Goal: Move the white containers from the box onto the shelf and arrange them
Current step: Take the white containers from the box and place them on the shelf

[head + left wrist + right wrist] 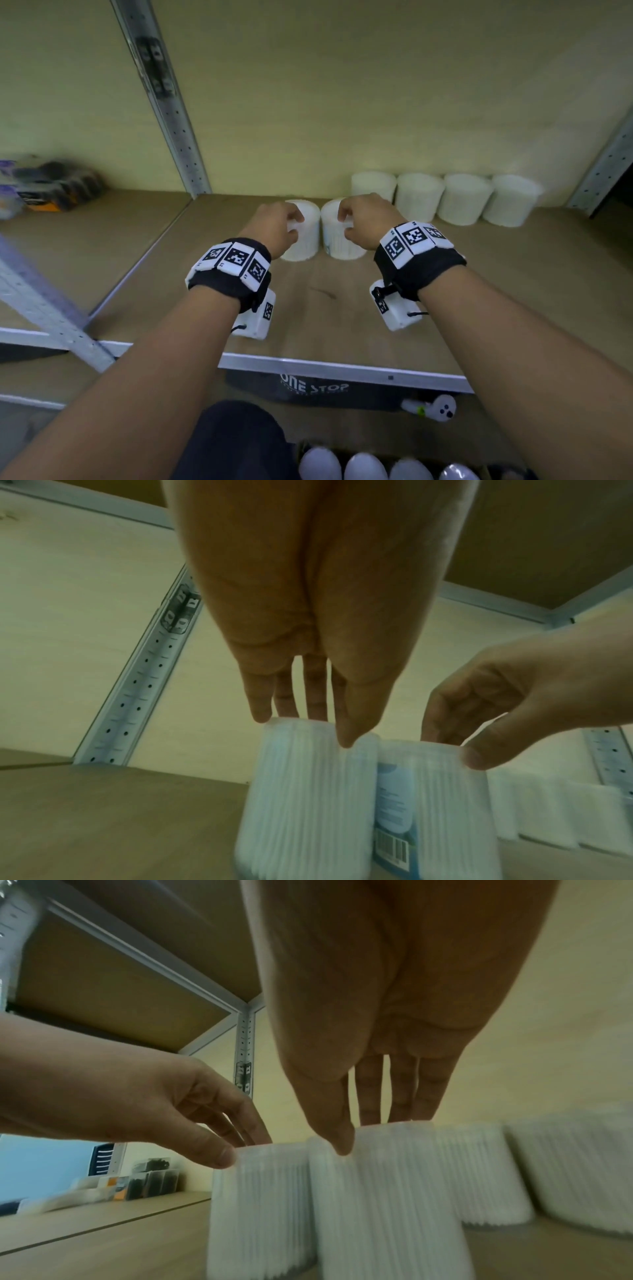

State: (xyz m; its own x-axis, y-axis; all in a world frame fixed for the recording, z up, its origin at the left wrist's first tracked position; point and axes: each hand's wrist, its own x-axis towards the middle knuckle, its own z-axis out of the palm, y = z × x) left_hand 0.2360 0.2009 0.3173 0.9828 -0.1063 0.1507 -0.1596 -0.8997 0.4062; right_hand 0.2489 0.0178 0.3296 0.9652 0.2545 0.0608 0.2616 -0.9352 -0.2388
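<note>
Two white ribbed containers stand side by side on the wooden shelf (342, 308), ahead of its middle. My left hand (289, 221) grips the left container (303, 240) by its top rim, thumb in front and fingers behind (260, 710). My right hand (346, 219) grips the right container (342, 243) the same way; this one carries a blue label (394, 804). Several more white containers (464, 198) stand in a row against the back wall on the right. Below, the open box (387, 467) shows several white rounded tops.
A perforated metal upright (178, 137) rises at the left of this bay and another (606, 164) at the right. Dark packets (51, 185) lie on the neighbouring shelf. A metal front rail (342, 368) edges the board. A white handheld device (435, 407) lies below.
</note>
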